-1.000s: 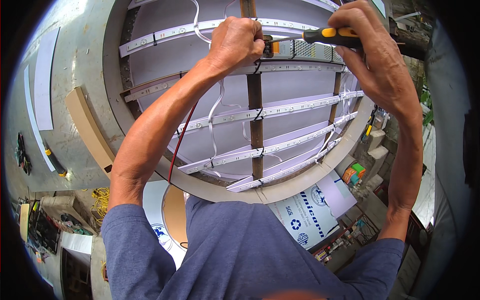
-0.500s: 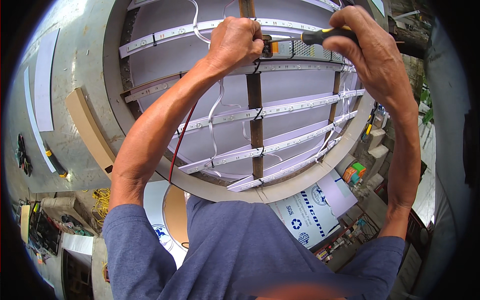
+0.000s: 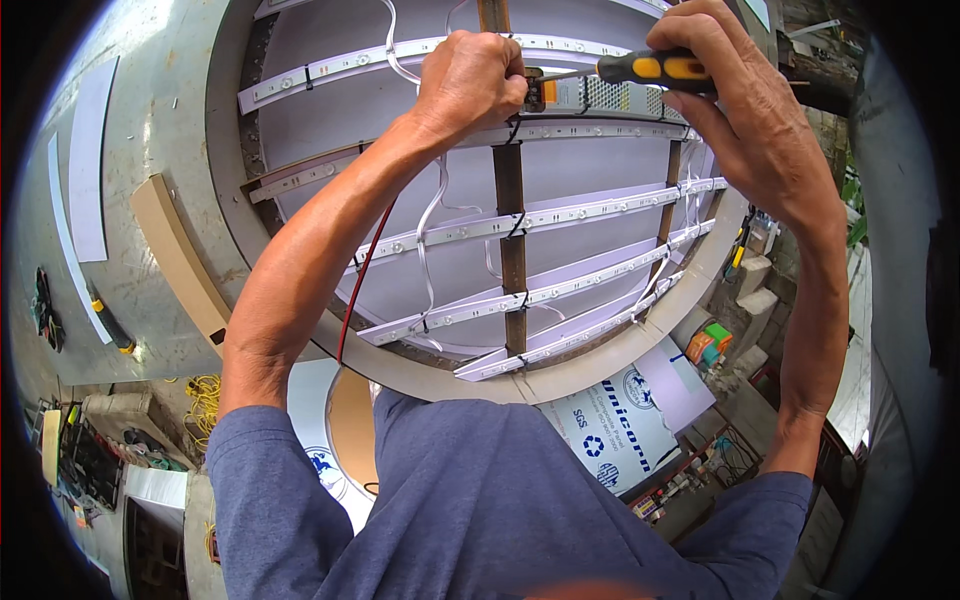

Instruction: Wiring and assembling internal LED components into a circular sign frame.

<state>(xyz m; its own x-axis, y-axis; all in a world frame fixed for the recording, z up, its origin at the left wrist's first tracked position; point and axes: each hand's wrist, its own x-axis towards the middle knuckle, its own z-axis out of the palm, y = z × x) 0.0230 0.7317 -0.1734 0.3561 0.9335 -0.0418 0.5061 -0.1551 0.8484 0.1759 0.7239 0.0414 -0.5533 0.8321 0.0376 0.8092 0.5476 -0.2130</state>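
Lying at the far left of the frame, two pale strips (image 3: 90,160) rest on the metal table (image 3: 165,110), with a yellow-and-black tool (image 3: 116,332) at the foot of the narrower one and a curved tan piece (image 3: 175,255) just beside the round frame (image 3: 400,368). Inside that frame, rows of LED strips (image 3: 590,213) run across a dark upright bar (image 3: 512,265), and a red wire (image 3: 365,270) comes out from under the left forearm down to the rim. At upper centre the left hand (image 3: 472,78) is curled, its knuckles uppermost and its fingers bunched together; their tips are hidden, so I cannot tell what they pinch. Immediately to its right is the dark terminal end (image 3: 536,92) of a silver perforated box (image 3: 620,101), whose long axis runs nearly left to right, in line with the LED strips. Above the box, roughly parallel to it, lies the screwdriver (image 3: 655,68), its shaft pointing left at that terminal end; whether the tip touches is too small to tell. At upper right the right hand (image 3: 750,100) pinches the black-and-yellow handle, thumb below and fingers above. Of the two hands, the left is clearly nearer the terminal end, while the right stands off by the length of the shaft and handle.
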